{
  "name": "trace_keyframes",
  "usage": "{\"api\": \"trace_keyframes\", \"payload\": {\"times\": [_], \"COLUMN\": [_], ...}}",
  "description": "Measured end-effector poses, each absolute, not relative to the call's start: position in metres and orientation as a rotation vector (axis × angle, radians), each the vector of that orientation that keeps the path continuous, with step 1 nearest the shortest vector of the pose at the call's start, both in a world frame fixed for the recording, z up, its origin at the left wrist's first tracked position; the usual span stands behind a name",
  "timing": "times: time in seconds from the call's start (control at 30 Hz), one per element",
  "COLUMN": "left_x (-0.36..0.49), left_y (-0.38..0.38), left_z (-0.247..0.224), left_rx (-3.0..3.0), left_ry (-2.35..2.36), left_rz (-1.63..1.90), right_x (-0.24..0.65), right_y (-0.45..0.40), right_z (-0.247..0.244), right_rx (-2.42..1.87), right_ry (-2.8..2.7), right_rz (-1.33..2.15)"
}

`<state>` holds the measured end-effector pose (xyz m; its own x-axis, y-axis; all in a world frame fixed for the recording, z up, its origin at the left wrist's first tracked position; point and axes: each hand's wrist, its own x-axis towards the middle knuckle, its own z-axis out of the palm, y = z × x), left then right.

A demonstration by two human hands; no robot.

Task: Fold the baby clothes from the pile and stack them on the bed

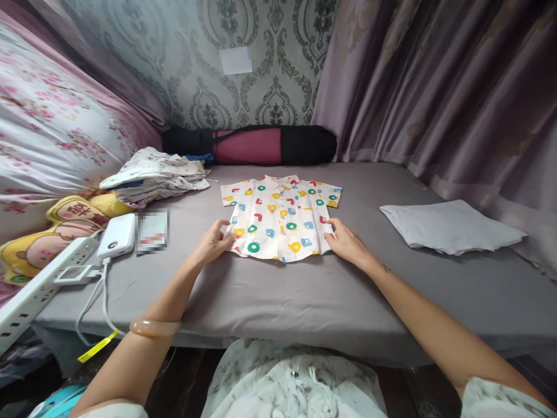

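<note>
A small short-sleeved shirt (pixel 282 217) lies flat and spread out, its collar pointing away from me. It is white with red, yellow, green and blue printed shapes and a button front. At the shirt's left side edge, near the hem, my left hand (pixel 214 241) has the cloth between thumb and fingers. My right hand (pixel 348 242) pinches the opposite side edge at about the same height. Parts of the fingertips of both hands are hidden by the cloth.
The shirt rests on a grey-covered bed (pixel 278 302). Folded clothes (pixel 161 174) are piled at the left; folded light-grey cloth (pixel 452 226) lies right. A power bank (pixel 116 235) and power strip (pixel 47 284) sit left. A black-and-maroon bag (pixel 248 145) lies along the wall.
</note>
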<state>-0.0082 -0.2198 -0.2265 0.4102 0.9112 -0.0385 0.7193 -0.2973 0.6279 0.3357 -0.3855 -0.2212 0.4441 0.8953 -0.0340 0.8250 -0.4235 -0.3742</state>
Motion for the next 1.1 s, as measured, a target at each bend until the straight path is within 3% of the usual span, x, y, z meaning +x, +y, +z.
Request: {"api": "trace_keyframes", "payload": {"times": [0.73, 0.97, 1.1], "left_x": [-0.023, -0.036, 0.004], "left_y": [-0.221, -0.208, -0.208], "left_z": [-0.223, -0.214, -0.212], "left_rx": [2.207, 2.331, 2.521], "left_ry": [1.246, 1.229, 1.249], "left_rz": [0.306, 0.111, 0.292], "right_x": [0.352, 0.353, 0.337], "right_y": [-0.393, -0.393, -0.367], "right_z": [-0.208, -0.18, -0.177], "right_rx": [-2.441, -2.546, -2.503], "right_ry": [-1.817, -1.928, -1.884], "right_rz": [0.469, 0.539, 0.334]}}
